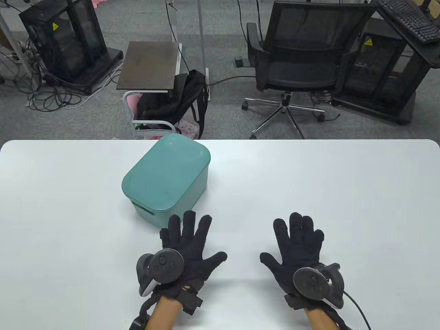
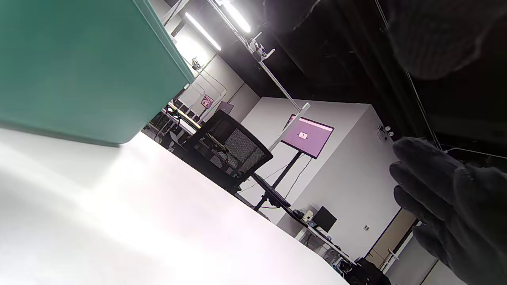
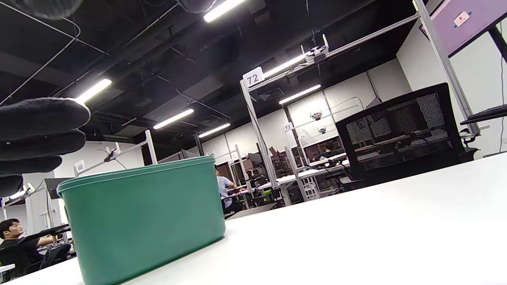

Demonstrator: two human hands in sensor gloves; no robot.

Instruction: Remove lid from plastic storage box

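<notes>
A teal plastic storage box (image 1: 192,187) stands on the white table (image 1: 309,192) left of centre, with its teal lid (image 1: 165,170) seated on top. My left hand (image 1: 190,240) lies flat on the table with fingers spread, just in front of the box's near corner. It holds nothing. My right hand (image 1: 297,240) lies flat with fingers spread, well to the right of the box, also holding nothing. The box's side fills the upper left of the left wrist view (image 2: 79,67). The box shows at lower left in the right wrist view (image 3: 142,217).
A black office chair (image 1: 299,68) and a small side table (image 1: 151,65) with a black bag (image 1: 185,99) stand on the floor beyond the table's far edge. Dark equipment cabinets (image 1: 65,41) sit at the back corners.
</notes>
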